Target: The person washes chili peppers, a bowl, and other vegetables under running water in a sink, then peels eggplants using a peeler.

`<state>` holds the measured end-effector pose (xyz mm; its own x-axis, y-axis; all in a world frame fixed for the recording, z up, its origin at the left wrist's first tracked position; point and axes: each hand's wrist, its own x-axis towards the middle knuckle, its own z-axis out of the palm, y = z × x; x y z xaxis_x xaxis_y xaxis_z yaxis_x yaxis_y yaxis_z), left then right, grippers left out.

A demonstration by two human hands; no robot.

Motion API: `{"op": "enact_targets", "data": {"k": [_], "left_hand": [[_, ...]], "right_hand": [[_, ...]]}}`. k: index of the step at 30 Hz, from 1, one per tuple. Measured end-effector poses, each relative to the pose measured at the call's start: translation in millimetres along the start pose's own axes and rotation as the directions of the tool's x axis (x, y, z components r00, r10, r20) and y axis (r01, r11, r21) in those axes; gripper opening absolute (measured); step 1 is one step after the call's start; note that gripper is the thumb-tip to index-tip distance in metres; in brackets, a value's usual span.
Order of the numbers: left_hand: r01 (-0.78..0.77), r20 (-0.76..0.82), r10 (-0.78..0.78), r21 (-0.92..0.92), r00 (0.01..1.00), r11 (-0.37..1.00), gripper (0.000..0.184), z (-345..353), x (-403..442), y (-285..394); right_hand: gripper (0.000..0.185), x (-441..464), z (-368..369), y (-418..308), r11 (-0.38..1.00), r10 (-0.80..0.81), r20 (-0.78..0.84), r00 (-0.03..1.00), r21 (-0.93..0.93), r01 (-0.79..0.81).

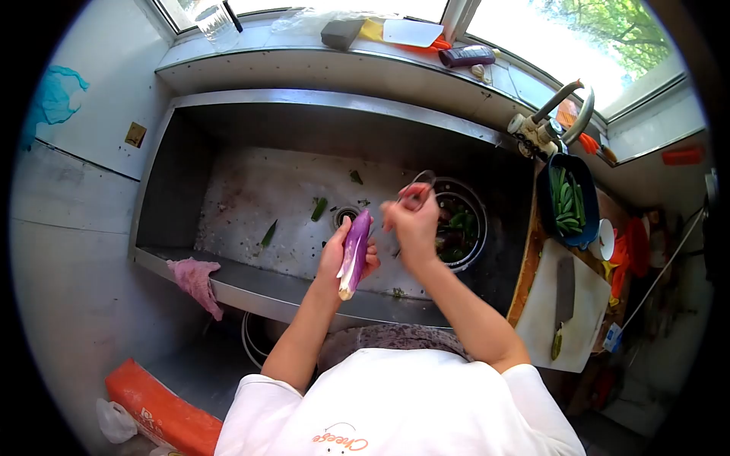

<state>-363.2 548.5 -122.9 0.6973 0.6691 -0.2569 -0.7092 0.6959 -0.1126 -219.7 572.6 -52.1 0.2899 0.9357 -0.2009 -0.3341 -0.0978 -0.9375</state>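
Observation:
My left hand is wrapped around a purple eggplant above the sink, its pale stem end pointing toward me. A whitish strip along its side looks peeled. Just to the right, my right hand is closed on a peeler; its thin metal looped handle sticks out above the fingers, and its working end is blurred. The peeler is beside the eggplant, and I cannot tell whether they touch. Under and beyond my right hand sits a round metal bowl with dark and green scraps in it.
Green pieces lie around the drain of the steel sink. At right are a faucet, a dark basin of green beans, and a cleaver on a white cutting board. A pink cloth hangs over the front rim.

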Motion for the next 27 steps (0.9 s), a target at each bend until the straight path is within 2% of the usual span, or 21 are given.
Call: {"op": "enact_targets", "data": {"k": [1, 3, 4, 5, 7, 11, 12, 13, 15, 16, 17, 18, 19, 20, 23, 25, 26, 27], "left_hand": [[-0.052, -0.11, 0.062, 0.089, 0.992, 0.995, 0.045, 8.7, 4.0, -3.9], [-0.12, -0.308, 0.207, 0.277, 0.929, 0.953, 0.049, 30.9, 13.7, -15.0], [-0.127, -0.106, 0.176, 0.359, 0.979, 0.924, 0.053, 10.7, 16.1, -8.3], [-0.149, -0.127, 0.206, 0.354, 0.97, 0.923, 0.049, -8.3, 19.0, -12.7], [-0.199, -0.164, 0.269, 0.348, 0.949, 0.916, 0.041, 16.0, 20.2, -29.4], [-0.066, -0.305, 0.147, 0.26, 0.941, 0.963, 0.038, 18.7, 10.0, -34.1], [-0.074, -0.219, 0.129, 0.244, 0.967, 0.967, 0.035, 23.2, 3.1, -36.4], [-0.081, -0.21, 0.144, 0.284, 0.967, 0.955, 0.037, 21.8, -1.4, -35.8], [-0.094, -0.187, 0.169, 0.356, 0.968, 0.93, 0.041, 18.5, -8.8, -34.7], [-0.044, -0.293, 0.215, 0.495, 0.932, 0.868, 0.041, 30.6, -17.1, -35.8], [-0.049, -0.305, 0.23, 0.502, 0.924, 0.863, 0.041, 43.2, -21.7, -39.3], [-0.054, -0.318, 0.247, 0.511, 0.915, 0.858, 0.041, 54.7, -26.1, -42.4], [-0.067, -0.33, 0.271, 0.517, 0.904, 0.853, 0.041, 59.3, -29.7, -42.3], [-0.066, -0.275, 0.231, 0.5, 0.933, 0.863, 0.04, 33.7, -29.4, -27.1], [-0.191, -0.174, 0.611, 0.854, 0.772, 0.485, 0.03, 32.6, -16.7, -21.8], [-0.263, -0.104, 0.637, 0.851, 0.763, 0.454, 0.029, 29.0, -11.7, -21.8], [-0.281, -0.094, 0.642, 0.844, 0.761, 0.456, 0.029, 36.9, -9.6, -24.9], [-0.297, -0.084, 0.648, 0.839, 0.757, 0.457, 0.029, 41.3, -8.6, -26.2]], "right_hand": [[0.033, -17.3, 3.4, 2.4, 1.0, 0.021, 0.066, 0.998, 0.012, -0.022], [0.034, -45.8, 12.6, 4.0, 0.994, -0.036, 0.134, 0.99, -0.101, 0.05], [0.033, -49.8, 10.5, 8.9, 0.988, -0.038, 0.193, 0.98, -0.138, 0.066], [0.032, -47.9, 7.6, 12.0, 0.984, -0.059, 0.185, 0.981, -0.155, 0.088], [0.032, -39.3, 7.4, 10.0, 0.973, -0.105, 0.175, 0.979, -0.187, 0.138], [0.029, -8.4, -2.9, 10.6, 0.968, -0.14, 0.052, 0.989, -0.202, 0.147], [0.029, 5.3, -8.9, 13.2, 0.985, -0.088, -0.005, 0.996, -0.15, 0.086], [0.029, 13.5, -12.2, 13.4, 0.981, -0.055, -0.021, 0.998, -0.188, 0.05], [0.029, 32.0, -14.5, 29.4, 0.959, -0.155, -0.026, 0.988, -0.244, 0.144], [0.029, 45.4, -19.2, 35.6, 0.921, -0.209, -0.094, 0.973, -0.354, 0.164], [0.03, 57.7, -25.9, 40.0, 0.872, -0.269, -0.156, 0.95, -0.459, 0.171], [0.03, 60.9, -28.8, 35.5, 0.87, -0.3, -0.238, 0.924, -0.466, 0.162], [0.03, 56.6, -32.2, 33.2, 0.921, -0.19, -0.214, 0.958, -0.376, 0.098], [0.03, 47.9, -32.1, 32.6, 0.93, -0.144, -0.076, 0.987, -0.351, 0.109], [0.034, 6.1, -19.9, 18.0, 0.942, 0.0, 0.27, 0.963, -0.324, 0.091], [0.034, -16.4, -13.3, 16.0, 0.859, 0.166, 0.374, 0.913, -0.509, 0.052], [0.033, -18.9, -14.5, 22.9, 0.794, 0.163, 0.409, 0.898, -0.594, 0.126], [0.032, -18.0, -14.5, 18.5, 0.833, 0.259, 0.379, 0.888, -0.554, -0.006]]}}
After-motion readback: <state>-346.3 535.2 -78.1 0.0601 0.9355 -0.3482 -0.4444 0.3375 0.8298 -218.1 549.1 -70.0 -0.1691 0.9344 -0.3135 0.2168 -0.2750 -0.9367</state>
